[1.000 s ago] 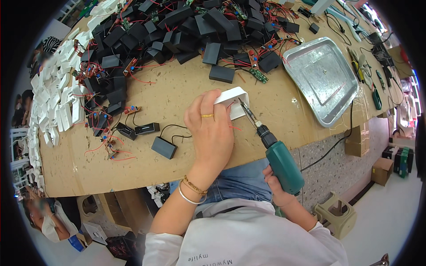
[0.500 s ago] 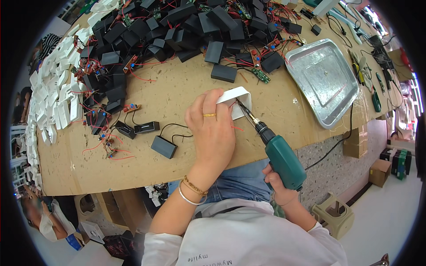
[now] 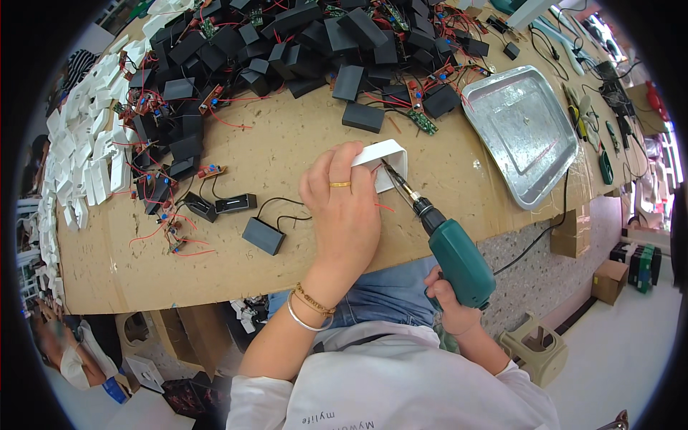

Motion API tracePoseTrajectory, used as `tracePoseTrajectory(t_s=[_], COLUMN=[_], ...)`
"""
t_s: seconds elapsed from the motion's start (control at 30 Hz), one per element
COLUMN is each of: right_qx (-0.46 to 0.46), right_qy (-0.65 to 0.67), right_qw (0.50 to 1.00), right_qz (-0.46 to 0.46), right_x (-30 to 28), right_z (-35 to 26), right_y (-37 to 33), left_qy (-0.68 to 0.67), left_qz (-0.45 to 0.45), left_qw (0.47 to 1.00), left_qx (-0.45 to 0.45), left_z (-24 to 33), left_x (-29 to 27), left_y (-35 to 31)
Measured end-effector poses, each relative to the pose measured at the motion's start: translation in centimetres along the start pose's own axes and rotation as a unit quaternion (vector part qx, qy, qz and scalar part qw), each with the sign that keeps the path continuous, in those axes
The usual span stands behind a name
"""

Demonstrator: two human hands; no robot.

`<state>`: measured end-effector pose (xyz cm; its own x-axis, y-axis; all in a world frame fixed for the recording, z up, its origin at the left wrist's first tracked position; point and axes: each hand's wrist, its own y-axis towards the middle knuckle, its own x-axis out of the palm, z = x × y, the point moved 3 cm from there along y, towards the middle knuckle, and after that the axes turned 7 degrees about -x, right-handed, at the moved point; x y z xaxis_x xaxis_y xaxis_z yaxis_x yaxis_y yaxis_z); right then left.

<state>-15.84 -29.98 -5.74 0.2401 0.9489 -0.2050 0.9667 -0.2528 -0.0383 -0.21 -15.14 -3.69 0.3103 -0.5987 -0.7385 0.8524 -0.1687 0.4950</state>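
Note:
My left hand (image 3: pixel 342 208) is closed around a white plastic housing (image 3: pixel 380 150), holding it tilted above the cardboard-covered table. Thin red wires stick out beside the fingers, and black leads run from under this hand to a small black box (image 3: pixel 264 236) on the table. In my right hand (image 3: pixel 453 304) is a green electric screwdriver (image 3: pixel 461 261) with a black cord, gripped by its handle. Its bit points up and left into the open side of the housing. The bit's very tip and whatever it touches inside are too small to make out.
A heap of black boxes (image 3: pixel 308 54) with wires and circuit boards covers the far side. White plastic parts (image 3: pixel 97 136) pile up at left. A metal tray (image 3: pixel 527 132) and pliers (image 3: pixel 577 118) lie at right. Below stands a beige stool (image 3: pixel 537 347).
The view has shifted very slightly. My hands, the housing and the screwdriver keep practically the same position, with the bit still inside the housing.

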Motion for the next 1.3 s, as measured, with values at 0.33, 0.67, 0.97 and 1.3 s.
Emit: tracePoseTrajectory(t_s=[0.33,0.67,0.97,1.3], right_qx=[-0.009,-0.006,0.000,0.000], right_qy=[0.009,0.025,0.052,0.040], right_qw=[1.000,0.999,0.998,0.999], right_qz=[0.004,0.030,0.037,0.030], right_x=[0.14,0.11,0.22,0.04], right_z=[-0.59,-0.83,-0.86,-0.79], right_y=[0.00,-0.04,-0.13,-0.15], left_qy=[0.000,0.001,-0.003,0.003], left_qz=[0.003,-0.002,-0.002,-0.002], left_qw=[1.000,1.000,1.000,1.000], left_qx=[-0.001,0.000,-0.002,-0.001], left_z=[-0.06,-0.03,0.05,0.01], left_x=[0.06,-0.02,-0.03,0.07], left_y=[-0.09,-0.14,-0.06,-0.13])
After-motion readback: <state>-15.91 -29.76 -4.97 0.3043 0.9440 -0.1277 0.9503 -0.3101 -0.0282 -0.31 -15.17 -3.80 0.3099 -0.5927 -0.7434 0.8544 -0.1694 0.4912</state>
